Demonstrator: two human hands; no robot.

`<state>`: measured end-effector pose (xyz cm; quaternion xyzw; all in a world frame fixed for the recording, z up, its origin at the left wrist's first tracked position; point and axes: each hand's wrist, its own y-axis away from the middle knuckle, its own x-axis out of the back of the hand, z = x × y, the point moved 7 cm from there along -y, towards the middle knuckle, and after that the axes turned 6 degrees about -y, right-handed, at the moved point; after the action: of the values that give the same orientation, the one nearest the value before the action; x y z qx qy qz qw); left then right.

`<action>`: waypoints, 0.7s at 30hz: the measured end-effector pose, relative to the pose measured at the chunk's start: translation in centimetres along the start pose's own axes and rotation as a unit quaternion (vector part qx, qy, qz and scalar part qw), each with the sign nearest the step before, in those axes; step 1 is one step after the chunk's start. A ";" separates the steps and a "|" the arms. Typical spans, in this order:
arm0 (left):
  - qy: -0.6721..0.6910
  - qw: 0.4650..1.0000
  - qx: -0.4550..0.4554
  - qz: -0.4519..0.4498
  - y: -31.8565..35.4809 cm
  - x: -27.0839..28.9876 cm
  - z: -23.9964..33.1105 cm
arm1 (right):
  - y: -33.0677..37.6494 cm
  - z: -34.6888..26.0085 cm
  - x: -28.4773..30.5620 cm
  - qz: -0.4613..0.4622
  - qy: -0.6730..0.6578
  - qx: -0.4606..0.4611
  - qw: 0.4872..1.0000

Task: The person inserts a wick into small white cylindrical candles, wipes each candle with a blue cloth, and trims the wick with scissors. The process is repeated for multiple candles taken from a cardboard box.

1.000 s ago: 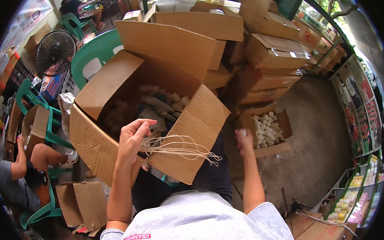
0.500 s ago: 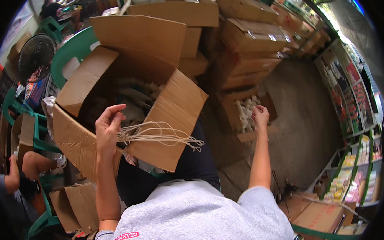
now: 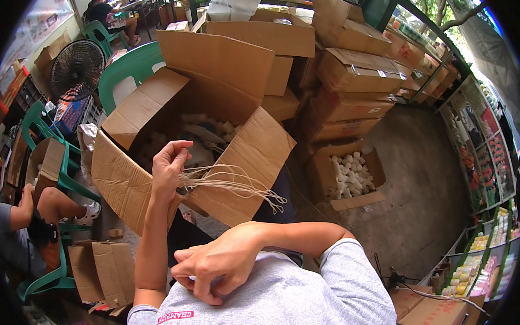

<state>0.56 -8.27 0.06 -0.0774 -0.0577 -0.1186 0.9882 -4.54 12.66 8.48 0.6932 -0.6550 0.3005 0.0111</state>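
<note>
My left hand point(image 3: 170, 166) is raised at the near edge of a large cardboard box point(image 3: 121, 173), with thumb and fingers pinched together. A bundle of thin white strings point(image 3: 229, 181) comes out from beside its palm and drapes right across the box's flap, ending in loops. My right hand point(image 3: 216, 266) is at my chest, against the grey shirt point(image 3: 289, 287), fingers bent but apart, nothing visible in them. White pieces point(image 3: 206, 127) lie inside the large box. A smaller cardboard box point(image 3: 318, 171) on the floor holds several small white rounded pieces point(image 3: 352, 173).
Stacked cardboard boxes point(image 3: 358, 79) stand behind. A green chair point(image 3: 114, 84) and a black fan point(image 3: 76, 70) are at left, near a seated person point(image 3: 12, 226). Shelves of goods point(image 3: 479, 138) line the right side, beyond the concrete floor point(image 3: 415, 170).
My right hand has come back from the small box of white pieces to my chest. My left hand keeps its place by the large box with the strings. The view has shifted slightly.
</note>
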 end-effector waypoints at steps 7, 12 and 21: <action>-0.006 1.000 0.016 -0.002 0.1 0.1 0.0 | -0.1 -0.5 1.0 0.086 -0.037 -0.029 0.995; 0.020 0.999 0.030 -0.008 0.2 -0.1 0.2 | 1.0 1.0 1.4 0.075 -0.068 -0.022 0.995; 0.047 0.999 0.027 -0.004 0.0 0.0 0.4 | 2.4 2.2 3.4 0.035 -0.111 0.011 0.993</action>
<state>0.52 -8.15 0.48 -0.0444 -0.0151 -0.1246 0.9911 -5.99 8.32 7.23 0.6992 -0.6724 0.2293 -0.0799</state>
